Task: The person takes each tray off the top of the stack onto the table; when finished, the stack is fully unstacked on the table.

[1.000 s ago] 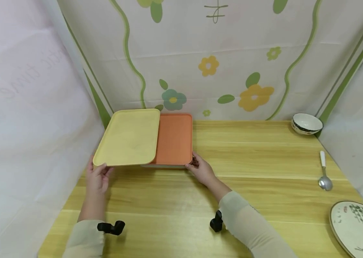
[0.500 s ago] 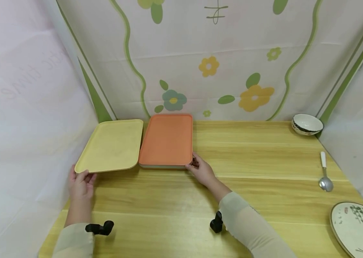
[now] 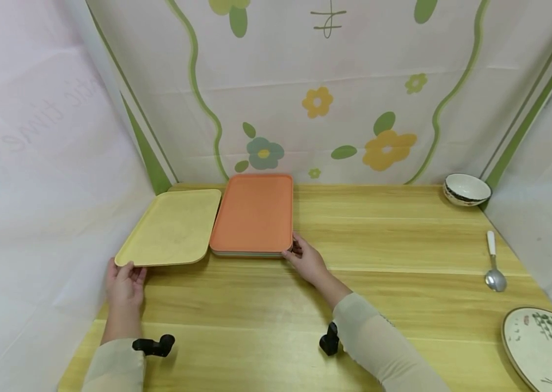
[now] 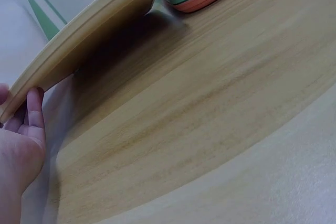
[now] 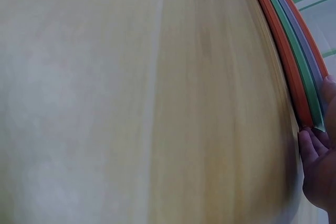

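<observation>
A yellow tray (image 3: 170, 228) lies at the left, beside a stack of trays (image 3: 253, 215) with an orange one on top. My left hand (image 3: 126, 286) pinches the yellow tray's near left corner, thumb above and fingers beneath. In the left wrist view the yellow tray (image 4: 86, 30) is tilted, its near edge raised over the table. My right hand (image 3: 307, 261) holds the near right corner of the stack. The right wrist view shows orange, green and purple edges in the stack (image 5: 294, 51), with fingers (image 5: 310, 148) at its corner.
A white patterned bowl (image 3: 467, 189) stands at the back right. Nearer are a spoon (image 3: 494, 267) with a white handle and a large decorated plate (image 3: 547, 348) at the right edge. Cloth walls (image 3: 325, 60) border the wooden table (image 3: 256, 326) behind and on both sides.
The yellow tray has moved left off the orange-topped stack and come down beside it, carried by my left hand. My right hand has stayed at the stack's corner.
</observation>
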Demonstrator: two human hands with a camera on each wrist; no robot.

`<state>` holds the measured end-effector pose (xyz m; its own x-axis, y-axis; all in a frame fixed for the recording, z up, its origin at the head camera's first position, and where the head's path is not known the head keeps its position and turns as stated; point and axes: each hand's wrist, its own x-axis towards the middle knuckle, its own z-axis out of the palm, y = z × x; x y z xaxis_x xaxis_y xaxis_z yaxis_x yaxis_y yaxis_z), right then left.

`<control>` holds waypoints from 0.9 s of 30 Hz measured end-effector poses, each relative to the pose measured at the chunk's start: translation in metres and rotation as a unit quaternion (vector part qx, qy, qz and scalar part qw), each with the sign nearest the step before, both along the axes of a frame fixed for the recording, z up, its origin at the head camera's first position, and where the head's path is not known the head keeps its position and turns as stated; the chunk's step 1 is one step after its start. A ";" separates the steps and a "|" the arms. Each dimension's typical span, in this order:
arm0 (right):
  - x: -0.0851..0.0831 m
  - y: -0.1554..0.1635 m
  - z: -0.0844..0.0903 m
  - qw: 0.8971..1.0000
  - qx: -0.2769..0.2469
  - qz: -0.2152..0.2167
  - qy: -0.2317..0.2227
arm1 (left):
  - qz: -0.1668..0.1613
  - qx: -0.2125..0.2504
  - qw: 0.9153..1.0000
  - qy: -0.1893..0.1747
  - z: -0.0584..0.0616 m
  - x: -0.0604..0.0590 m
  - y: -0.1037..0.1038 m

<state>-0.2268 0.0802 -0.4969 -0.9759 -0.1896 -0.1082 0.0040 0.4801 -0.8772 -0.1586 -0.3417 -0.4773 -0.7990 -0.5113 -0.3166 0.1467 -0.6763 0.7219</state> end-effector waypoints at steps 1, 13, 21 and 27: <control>0.000 0.000 0.000 1.000 0.001 0.000 0.000 | -0.001 0.001 1.000 0.000 0.000 0.000 0.000; -0.001 -0.002 -0.001 1.000 0.004 -0.002 -0.001 | -0.016 -0.038 0.998 -0.041 -0.007 -0.006 0.002; -0.001 -0.002 0.000 1.000 0.003 0.000 -0.001 | -0.030 -0.087 0.993 -0.081 -0.003 -0.010 0.005; -0.002 -0.003 -0.001 1.000 0.005 -0.002 0.000 | -0.025 -0.084 0.990 -0.112 0.001 -0.012 0.005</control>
